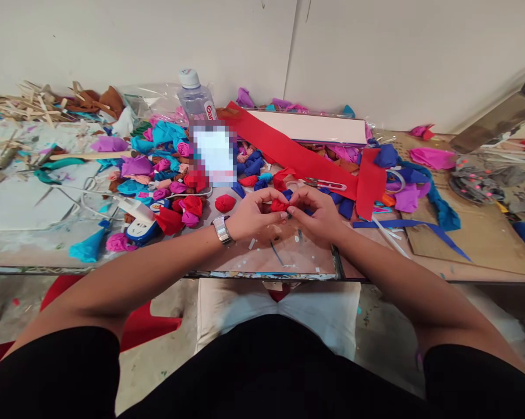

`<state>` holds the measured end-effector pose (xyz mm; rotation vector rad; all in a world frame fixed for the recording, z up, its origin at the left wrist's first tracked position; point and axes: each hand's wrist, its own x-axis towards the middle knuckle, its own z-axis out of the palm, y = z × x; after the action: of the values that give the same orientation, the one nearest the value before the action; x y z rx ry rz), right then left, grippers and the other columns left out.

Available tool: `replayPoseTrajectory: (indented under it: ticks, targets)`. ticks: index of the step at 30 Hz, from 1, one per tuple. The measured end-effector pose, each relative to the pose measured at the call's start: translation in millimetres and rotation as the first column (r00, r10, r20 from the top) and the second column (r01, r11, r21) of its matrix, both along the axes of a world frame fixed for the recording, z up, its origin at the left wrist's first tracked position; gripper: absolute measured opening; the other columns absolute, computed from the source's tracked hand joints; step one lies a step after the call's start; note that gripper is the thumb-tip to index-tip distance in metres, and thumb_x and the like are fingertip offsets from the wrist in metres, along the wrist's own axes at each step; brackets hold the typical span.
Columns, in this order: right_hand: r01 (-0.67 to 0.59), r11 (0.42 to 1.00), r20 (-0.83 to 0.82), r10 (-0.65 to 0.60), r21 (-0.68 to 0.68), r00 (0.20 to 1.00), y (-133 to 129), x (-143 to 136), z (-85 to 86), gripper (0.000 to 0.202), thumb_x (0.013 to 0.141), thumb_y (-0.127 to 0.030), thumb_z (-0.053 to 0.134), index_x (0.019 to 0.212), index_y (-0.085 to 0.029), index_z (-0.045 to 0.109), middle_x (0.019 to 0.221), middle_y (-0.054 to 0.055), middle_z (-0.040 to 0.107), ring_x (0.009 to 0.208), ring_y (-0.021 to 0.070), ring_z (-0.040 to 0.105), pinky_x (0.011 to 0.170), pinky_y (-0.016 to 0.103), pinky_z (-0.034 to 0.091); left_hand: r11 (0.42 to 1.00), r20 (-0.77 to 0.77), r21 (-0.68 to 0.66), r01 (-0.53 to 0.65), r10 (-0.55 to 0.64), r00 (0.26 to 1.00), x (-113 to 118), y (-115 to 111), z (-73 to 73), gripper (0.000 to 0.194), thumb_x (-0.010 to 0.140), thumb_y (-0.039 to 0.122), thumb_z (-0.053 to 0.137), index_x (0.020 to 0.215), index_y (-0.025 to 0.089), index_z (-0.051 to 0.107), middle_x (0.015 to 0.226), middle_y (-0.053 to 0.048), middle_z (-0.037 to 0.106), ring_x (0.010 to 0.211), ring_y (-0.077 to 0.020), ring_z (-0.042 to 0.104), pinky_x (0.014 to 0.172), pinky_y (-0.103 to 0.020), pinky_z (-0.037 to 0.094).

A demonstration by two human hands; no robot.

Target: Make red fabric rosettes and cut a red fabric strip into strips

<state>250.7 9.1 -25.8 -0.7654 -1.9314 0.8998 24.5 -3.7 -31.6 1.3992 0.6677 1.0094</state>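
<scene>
Between my two hands is a small red crepe-paper flower [280, 205], held just above the table near its front edge. My left hand [254, 214], with a metal watch [222, 230] at the wrist, pinches it from the left. From the right, the fingers of my right hand [317, 212] close on the same piece. A rolled red paper bud [224, 203] lies left of my hands. Behind them are red thread snips [326, 184] and a long red paper strip [288, 152].
Piled paper flowers [158, 169] cover the left middle, beside a blurred phone [214, 154] and a water bottle [195, 96]. A power strip [142, 230] and green-handled pliers [57, 169] lie left. Cardboard [485, 233] and a blue strip [437, 230] lie right.
</scene>
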Motion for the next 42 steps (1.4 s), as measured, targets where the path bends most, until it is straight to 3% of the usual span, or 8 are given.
replayPoseTrajectory:
  ticks: [9,17,21,26,30,36,39,42]
  targets:
    - [-0.008,1.0,-0.006,0.008,-0.016,1.0,2.4,2.9,-1.8,0.029,0.101,-0.051,0.074,0.101,-0.022,0.074,0.088,0.002,0.07,0.069,0.0153,0.06,0.063,0.031,0.046,0.996,-0.057,0.089,-0.02,0.025,0.998,0.7,1.0,-3.1,0.052,0.077,0.014,0.084,0.126,0.019,0.065,0.12,-0.008,0.076,0.106,-0.0182,0.075,0.086,-0.027,0.06]
    - [0.012,0.999,0.052,-0.01,-0.035,0.999,-1.6,-1.6,1.5,0.034,0.096,-0.054,0.079,0.092,-0.02,0.074,0.082,0.002,0.072,0.067,0.014,0.059,0.061,0.029,0.046,0.987,-0.077,0.157,-0.041,0.054,0.996,-1.6,1.5,0.1,0.058,0.074,0.011,0.078,0.13,0.021,0.064,0.126,-0.008,0.068,0.113,-0.0186,0.067,0.089,-0.027,0.058]
    - [0.043,0.991,-0.002,-0.043,-0.124,0.999,-4.9,-5.6,-0.6,0.035,0.095,-0.055,0.079,0.092,-0.02,0.074,0.08,0.001,0.071,0.066,0.0138,0.058,0.06,0.029,0.045,0.989,-0.066,0.114,-0.098,0.106,0.992,-0.9,0.5,0.4,0.055,0.08,0.022,0.088,0.129,0.021,0.064,0.128,-0.01,0.068,0.116,-0.0196,0.068,0.094,-0.03,0.059]
    - [0.038,0.98,-0.115,-0.061,-0.195,0.992,-5.1,-9.1,-3.1,0.035,0.093,-0.055,0.082,0.093,-0.021,0.073,0.082,0.001,0.073,0.064,0.0129,0.06,0.062,0.029,0.049,0.998,-0.007,-0.043,-0.038,0.038,0.999,1.2,1.2,-3.7,0.06,0.086,0.044,0.092,0.129,0.019,0.059,0.111,-0.007,0.075,0.087,-0.0158,0.074,0.082,-0.032,0.061]
    - [0.057,0.977,-0.114,-0.081,-0.204,0.99,-3.2,-10.6,-6.4,0.034,0.093,-0.053,0.083,0.093,-0.021,0.071,0.082,0.001,0.072,0.066,0.0139,0.061,0.06,0.028,0.048,0.995,0.037,-0.052,-0.087,0.089,0.995,2.4,3.3,-5.3,0.055,0.084,0.042,0.093,0.123,0.018,0.063,0.112,-0.008,0.077,0.092,-0.016,0.075,0.085,-0.03,0.063]
    - [0.017,0.997,-0.123,-0.026,-0.069,0.992,-3.9,-8.0,-14.7,0.015,0.101,-0.03,0.067,0.115,-0.025,0.062,0.095,0.001,0.071,0.077,0.015,0.068,0.069,0.028,0.054,0.993,-0.017,-0.033,-0.114,0.114,0.993,1.0,5.7,-1.4,0.041,0.083,0.022,0.081,0.121,0.017,0.067,0.108,-0.006,0.078,0.09,-0.0148,0.074,0.085,-0.03,0.061]
    - [-0.001,0.996,0.027,-0.001,0.088,1.0,-3.6,-6.5,-14.2,0.024,0.103,-0.02,0.059,0.126,-0.026,0.064,0.103,0.004,0.075,0.087,0.0178,0.073,0.077,0.032,0.058,0.994,-0.054,-0.038,-0.105,0.103,0.993,-2.4,8.3,-0.5,0.042,0.078,0.017,0.073,0.12,0.016,0.068,0.102,-0.004,0.078,0.086,-0.0149,0.074,0.085,-0.03,0.06]
    - [-0.078,0.966,0.21,0.026,0.245,0.977,-0.7,-8.3,-8.4,0.026,0.102,-0.014,0.058,0.123,-0.026,0.069,0.112,0.007,0.078,0.098,0.0212,0.074,0.088,0.037,0.059,0.993,-0.07,-0.04,-0.11,0.107,0.992,-5.8,11.5,-1.5,0.045,0.075,0.015,0.068,0.12,0.016,0.068,0.098,-0.003,0.078,0.085,-0.0156,0.073,0.085,-0.031,0.059]
